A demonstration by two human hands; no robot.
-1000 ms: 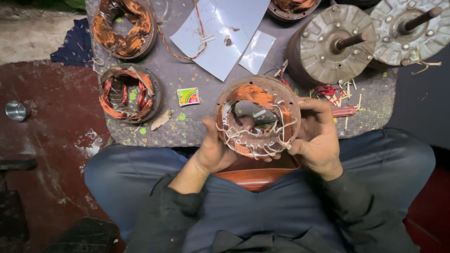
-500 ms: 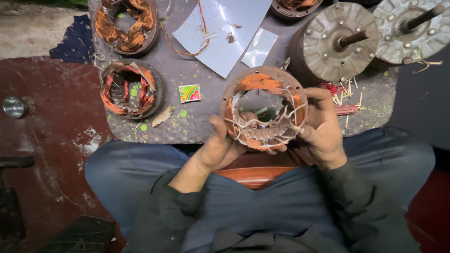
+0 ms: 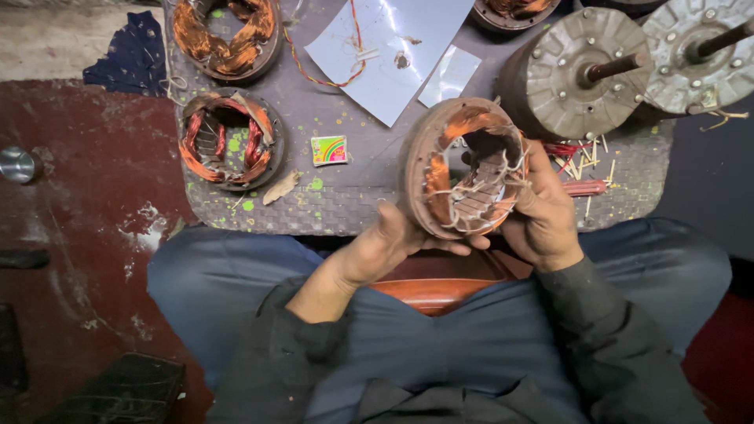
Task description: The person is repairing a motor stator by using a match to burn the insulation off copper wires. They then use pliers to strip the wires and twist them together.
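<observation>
I hold a round motor stator [image 3: 463, 169] with copper windings and pale string lacing, tilted so that its open face points to the right. My left hand [image 3: 385, 243] supports it from below at its lower left rim. My right hand [image 3: 542, 212] grips its right side, fingers on the windings. It hovers over the near edge of a grey mat [image 3: 345, 196], above my lap.
Two more copper-wound stators [image 3: 228, 141] [image 3: 228, 31] lie at the mat's left. Two grey motor housings with shafts [image 3: 581, 71] [image 3: 699, 47] stand at the right. White paper sheets [image 3: 385, 47], a small colourful box [image 3: 328, 149] and thin sticks [image 3: 585, 161] lie between. A metal cup [image 3: 17, 165] sits on the red floor.
The stator has been turned from facing up toward me to tilted on edge, and it has shifted slightly right. Both hands stayed on it.
</observation>
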